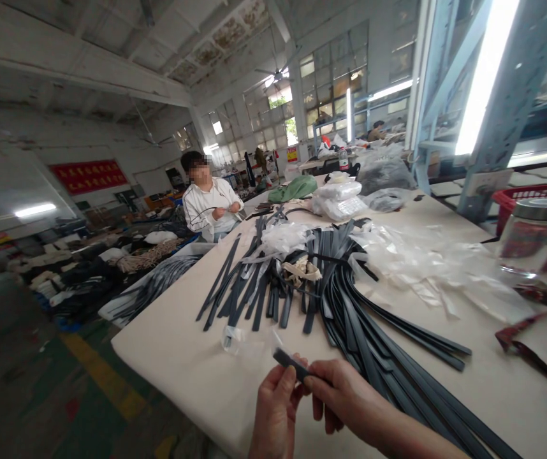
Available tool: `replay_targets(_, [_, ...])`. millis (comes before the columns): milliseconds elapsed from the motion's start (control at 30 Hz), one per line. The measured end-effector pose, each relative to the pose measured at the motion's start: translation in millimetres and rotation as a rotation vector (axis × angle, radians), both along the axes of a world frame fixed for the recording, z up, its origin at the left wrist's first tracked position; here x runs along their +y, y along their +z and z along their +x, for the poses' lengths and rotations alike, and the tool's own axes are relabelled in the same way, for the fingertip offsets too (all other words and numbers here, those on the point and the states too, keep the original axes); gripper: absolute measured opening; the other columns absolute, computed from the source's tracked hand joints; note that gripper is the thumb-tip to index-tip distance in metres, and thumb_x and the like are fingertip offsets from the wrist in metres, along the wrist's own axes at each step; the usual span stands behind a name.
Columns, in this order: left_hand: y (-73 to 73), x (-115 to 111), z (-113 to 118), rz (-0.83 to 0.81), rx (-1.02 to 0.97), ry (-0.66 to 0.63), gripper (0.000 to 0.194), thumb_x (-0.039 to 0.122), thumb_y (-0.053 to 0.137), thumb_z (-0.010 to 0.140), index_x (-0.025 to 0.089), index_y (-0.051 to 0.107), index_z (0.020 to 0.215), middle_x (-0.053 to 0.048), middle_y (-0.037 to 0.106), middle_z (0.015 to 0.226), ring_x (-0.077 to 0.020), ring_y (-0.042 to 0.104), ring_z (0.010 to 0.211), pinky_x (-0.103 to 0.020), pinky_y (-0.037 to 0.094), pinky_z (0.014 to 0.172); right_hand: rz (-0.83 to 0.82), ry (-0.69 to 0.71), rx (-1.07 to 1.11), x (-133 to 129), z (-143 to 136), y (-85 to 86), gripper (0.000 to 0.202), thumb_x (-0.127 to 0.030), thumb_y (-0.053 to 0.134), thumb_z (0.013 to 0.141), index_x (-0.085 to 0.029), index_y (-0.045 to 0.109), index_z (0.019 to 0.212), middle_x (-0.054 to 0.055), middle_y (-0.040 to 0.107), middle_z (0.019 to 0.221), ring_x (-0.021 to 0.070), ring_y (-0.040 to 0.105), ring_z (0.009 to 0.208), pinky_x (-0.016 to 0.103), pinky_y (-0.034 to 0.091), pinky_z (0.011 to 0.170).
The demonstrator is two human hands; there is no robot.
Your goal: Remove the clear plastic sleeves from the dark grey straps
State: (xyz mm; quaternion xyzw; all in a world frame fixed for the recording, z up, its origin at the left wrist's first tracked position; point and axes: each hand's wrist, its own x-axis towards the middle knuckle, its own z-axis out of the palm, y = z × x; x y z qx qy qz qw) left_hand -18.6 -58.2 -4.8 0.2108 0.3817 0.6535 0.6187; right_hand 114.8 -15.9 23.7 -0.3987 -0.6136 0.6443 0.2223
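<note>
Close to the table's front edge, my left hand [277,401] and my right hand [338,389] meet on one black strap end [289,362]. My left thumb and fingers pinch it near its tip, and the right ones grip it just behind. A clear scrap of plastic film [277,341] shows at the strap's tip; whether it touches the strap I cannot tell. Past my hands lies a large pile of flat black straps [345,312], many running down to the right under my right forearm. The rest of the held strap is hidden by my hand.
Crumpled clear plastic bags [412,255] cover the table's right side, near a lidded glass jar [532,239] and a red basket [536,191]. Across the table [173,347] a person [209,201] handles a strap. A blue metal post [507,108] rises at right.
</note>
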Motion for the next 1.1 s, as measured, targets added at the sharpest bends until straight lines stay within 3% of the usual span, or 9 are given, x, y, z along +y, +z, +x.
replay_targets(167, [7.8,-7.3,-9.7,0.137,-0.106,-0.136,0.045,0.04,0.072,0.076,0.017,0.067,0.114,-0.015,0.068,0.116,-0.0276,0.06,0.11,-0.038,0.045,0.095,-0.378,0.191,0.336,4.0,10.4,7.5,0.047,-0.06,0.057,0.078,-0.013,0.056,0.074,0.0,0.059,0.05,0.0058,0.049,0.033,0.012,0.037,0.034])
replay_targets(333, [10.5,-4.3,-14.4,0.116,-0.107,-0.129,0.026,0.025,0.073,0.077,0.02,0.071,0.102,-0.006,0.074,0.089,-0.0174,0.066,0.087,-0.027,0.051,0.081,-0.579,0.306,0.361,3.8,9.5,-5.8,0.047,-0.058,0.054,0.08,-0.012,0.058,0.071,0.002,0.06,0.049,0.008,0.049,0.029,0.014,0.033,0.028])
replay_targets(467, [12.8,-4.5,-13.4,0.144,-0.051,-0.137,0.014,0.028,0.075,0.074,0.015,0.068,0.075,-0.002,0.066,0.069,-0.009,0.056,0.055,-0.018,0.042,0.048,-0.299,0.339,0.212,-3.6,9.0,4.5,0.052,-0.061,0.045,0.085,-0.011,0.061,0.089,0.005,0.066,0.066,0.0081,0.053,0.038,0.015,0.038,0.036])
replay_targets(567, [19.4,-4.8,-22.1,0.112,0.007,0.048,0.017,0.024,0.08,0.069,0.014,0.068,0.074,-0.001,0.065,0.068,-0.0098,0.058,0.063,-0.02,0.049,0.063,0.144,0.284,-0.064,-12.7,13.5,30.1,0.035,-0.037,0.061,0.079,-0.018,0.062,0.108,0.004,0.069,0.089,0.0114,0.061,0.062,0.017,0.045,0.053])
replay_targets(667, [25.3,-5.0,-38.0,0.025,-0.053,0.252,0.025,0.023,0.085,0.061,0.016,0.068,0.077,-0.001,0.069,0.073,-0.0113,0.062,0.069,-0.021,0.052,0.069,0.412,0.325,-0.278,-22.5,15.0,48.8,0.037,-0.018,0.064,0.068,-0.023,0.066,0.105,0.0,0.071,0.088,0.0137,0.062,0.072,0.017,0.043,0.06])
replay_targets(767, [24.4,-10.6,-49.4,-0.039,-0.134,0.319,0.028,0.022,0.087,0.058,0.017,0.068,0.077,-0.002,0.07,0.076,-0.0129,0.064,0.071,-0.023,0.053,0.068,0.458,0.347,-0.423,-30.3,8.9,47.5,0.021,-0.019,0.05,0.081,-0.018,0.07,0.086,0.003,0.073,0.075,0.0152,0.066,0.068,0.019,0.044,0.06])
replay_targets(867, [15.6,-24.4,-44.6,-0.039,-0.149,0.251,0.024,0.023,0.085,0.061,0.015,0.07,0.077,-0.005,0.071,0.078,-0.0141,0.064,0.073,-0.025,0.054,0.07,0.382,0.315,-0.412,-34.7,-3.3,36.8,0.032,-0.024,0.037,0.091,-0.016,0.067,0.088,0.005,0.073,0.068,0.0156,0.068,0.061,0.019,0.046,0.057])
replay_targets(1000, [6.4,-42.1,-31.6,-0.005,-0.112,0.141,0.03,0.029,0.088,0.055,0.01,0.072,0.072,-0.005,0.068,0.064,-0.0122,0.06,0.056,-0.021,0.05,0.055,0.351,0.285,-0.313,-37.4,-22.2,34.9,0.039,-0.035,0.032,0.096,-0.015,0.063,0.084,0.005,0.071,0.063,0.0143,0.066,0.052,0.017,0.043,0.047])
replay_targets(1100, [15.1,-48.0,-54.3,-0.026,-0.124,0.327,0.032,0.027,0.09,0.052,0.012,0.072,0.074,-0.006,0.071,0.068,-0.0132,0.064,0.063,-0.021,0.054,0.06,0.368,0.309,-0.283,-38.8,-28.4,42.2,0.032,-0.033,0.039,0.093,-0.016,0.063,0.08,0.005,0.072,0.068,0.0136,0.066,0.055,0.016,0.044,0.049])
